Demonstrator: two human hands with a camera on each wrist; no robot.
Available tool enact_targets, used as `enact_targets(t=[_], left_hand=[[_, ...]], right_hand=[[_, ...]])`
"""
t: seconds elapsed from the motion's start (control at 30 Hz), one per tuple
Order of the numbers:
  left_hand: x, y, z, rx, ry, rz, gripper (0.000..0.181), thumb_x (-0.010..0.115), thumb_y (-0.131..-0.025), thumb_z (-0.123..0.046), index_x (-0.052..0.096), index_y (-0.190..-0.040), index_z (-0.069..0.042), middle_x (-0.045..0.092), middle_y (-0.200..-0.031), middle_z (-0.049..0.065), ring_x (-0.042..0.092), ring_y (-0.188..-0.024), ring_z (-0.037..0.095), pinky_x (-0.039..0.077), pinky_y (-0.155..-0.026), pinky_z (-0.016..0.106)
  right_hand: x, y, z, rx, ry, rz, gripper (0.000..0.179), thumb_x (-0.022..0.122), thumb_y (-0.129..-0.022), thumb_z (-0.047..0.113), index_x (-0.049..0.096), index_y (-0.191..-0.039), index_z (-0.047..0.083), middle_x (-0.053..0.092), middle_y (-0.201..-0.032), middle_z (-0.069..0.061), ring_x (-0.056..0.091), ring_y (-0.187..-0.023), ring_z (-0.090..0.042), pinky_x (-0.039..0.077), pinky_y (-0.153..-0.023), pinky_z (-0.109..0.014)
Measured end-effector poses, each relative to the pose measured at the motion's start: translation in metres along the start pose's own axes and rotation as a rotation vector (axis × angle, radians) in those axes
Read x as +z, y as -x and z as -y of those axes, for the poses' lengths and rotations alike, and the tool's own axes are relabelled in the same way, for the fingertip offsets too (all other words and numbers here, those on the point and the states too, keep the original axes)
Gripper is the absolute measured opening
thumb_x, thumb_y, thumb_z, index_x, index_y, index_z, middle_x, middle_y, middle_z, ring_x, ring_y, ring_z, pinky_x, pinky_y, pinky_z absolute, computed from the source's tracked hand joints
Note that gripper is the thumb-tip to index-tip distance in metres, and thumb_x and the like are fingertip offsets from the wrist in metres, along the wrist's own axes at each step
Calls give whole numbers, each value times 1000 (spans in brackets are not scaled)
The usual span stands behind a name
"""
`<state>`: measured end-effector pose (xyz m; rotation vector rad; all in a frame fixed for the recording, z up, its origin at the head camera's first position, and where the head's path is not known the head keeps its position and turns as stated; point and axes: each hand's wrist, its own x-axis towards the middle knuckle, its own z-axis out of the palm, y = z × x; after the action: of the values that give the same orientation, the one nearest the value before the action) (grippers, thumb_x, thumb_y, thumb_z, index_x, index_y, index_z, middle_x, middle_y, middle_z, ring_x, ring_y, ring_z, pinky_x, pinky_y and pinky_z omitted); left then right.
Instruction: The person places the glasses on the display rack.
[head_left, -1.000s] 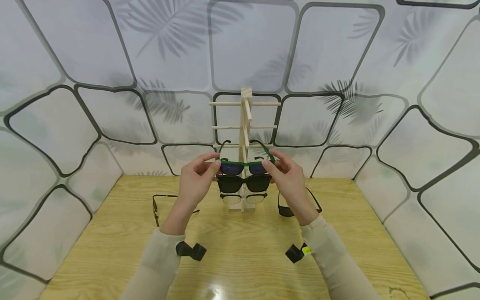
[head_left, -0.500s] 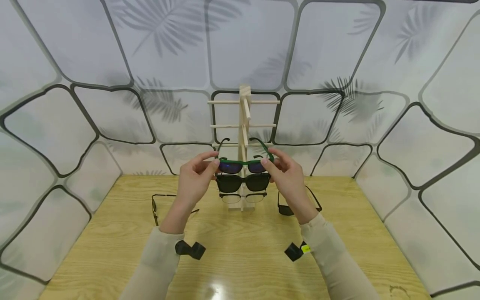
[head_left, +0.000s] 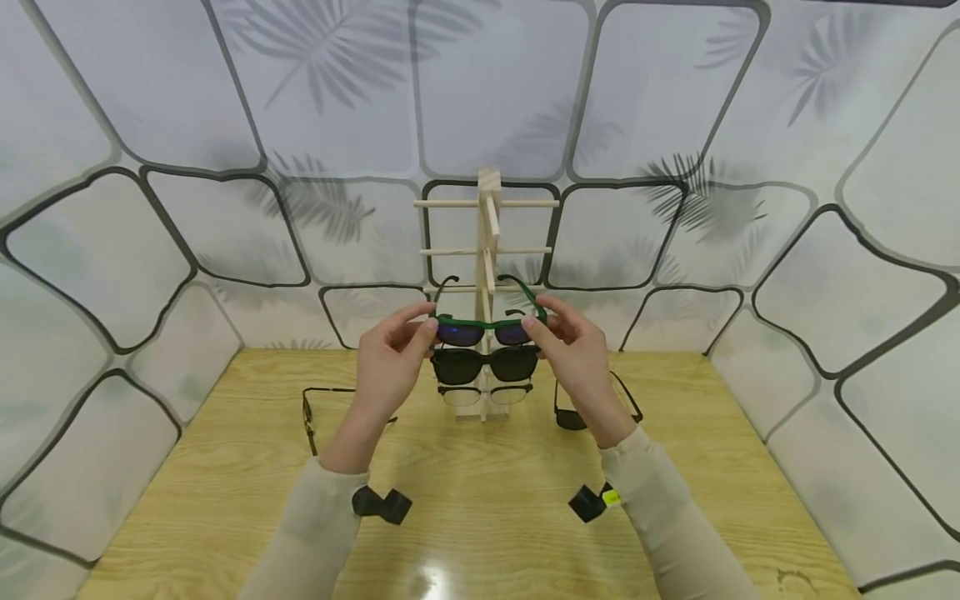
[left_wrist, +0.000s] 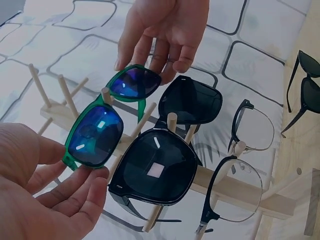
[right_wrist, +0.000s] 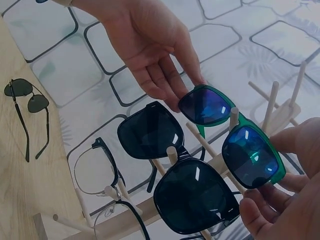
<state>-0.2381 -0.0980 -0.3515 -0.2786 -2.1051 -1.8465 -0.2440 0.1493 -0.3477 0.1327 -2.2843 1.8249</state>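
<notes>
Green-framed sunglasses [head_left: 489,325] with blue mirrored lenses sit at a peg of the wooden glasses rack [head_left: 489,187], temples pointing back. My left hand [head_left: 392,354] pinches their left corner between thumb and fingers. At the other end my right hand [head_left: 573,350] pinches the right hinge area. Both wrist views show the frame's bridge at a peg tip. Just below on the rack hang black sunglasses [head_left: 459,367] with large dark lenses. Under those are half-rim clear glasses [head_left: 461,397], also on the rack.
Thin-framed glasses [head_left: 309,414] lie on the wooden table [head_left: 480,500] beside my left forearm. Dark sunglasses [head_left: 572,420] lie near my right wrist. Upper rack pegs and crossbars [head_left: 450,204] stick out above the green pair. A patterned backdrop surrounds the table.
The camera view shifts slightly. Both hands keep their pinch on the green sunglasses, which sit almost the same against the rack.
</notes>
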Motion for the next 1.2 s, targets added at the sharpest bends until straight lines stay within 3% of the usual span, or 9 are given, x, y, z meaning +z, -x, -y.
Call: enact_targets(t=[0.2,0.43,0.77,0.9,1.03,1.2], left_hand=[[-5,6,0,16,-42,-9,33,68,-104,-12,71,-137,-8,77,-111,24,76,-88,18,57,-78,18],[-21,19,7,-24,-129,-7,32,66,-106,-17,70,-137,-10,78,-113,19,70,-87,-4,55,-82,16],[-52,42,31,-83,-298,30,35,67,-105,-24,69,-139,-15,77,-123,12,73,-106,18,54,-85,23],[-69,48,52,-126,-358,36,38,67,-106,-25,67,-142,-15,75,-127,12,72,-111,22,53,-86,23],[-91,50,72,-178,-402,-1,40,64,-107,-24,64,-144,-11,73,-132,16,69,-118,30,52,-86,19],[-117,52,94,-245,-486,-56,40,60,-107,-23,63,-144,-7,70,-135,22,68,-121,36,54,-94,34]], right_hand=[[-3,6,-1,0,18,-40,51,73,-101,35,59,-150,26,66,-134,-7,63,-111,-17,53,-86,-27],[-5,26,-5,-33,5,-90,43,72,-103,30,63,-144,22,66,-128,-9,62,-108,-16,51,-90,-24],[15,64,-18,-54,-64,-130,34,73,-101,15,70,-135,9,69,-112,-5,64,-96,-9,51,-81,-18],[32,77,-30,-47,-100,-96,31,73,-100,8,70,-130,2,69,-110,-9,65,-94,-8,51,-79,-19],[55,90,-42,-18,-126,-33,28,74,-98,7,72,-126,3,70,-110,-13,65,-93,-8,51,-79,-19],[84,106,-55,38,-160,90,27,76,-97,9,74,-124,6,72,-108,-14,66,-91,-7,52,-77,-19]])
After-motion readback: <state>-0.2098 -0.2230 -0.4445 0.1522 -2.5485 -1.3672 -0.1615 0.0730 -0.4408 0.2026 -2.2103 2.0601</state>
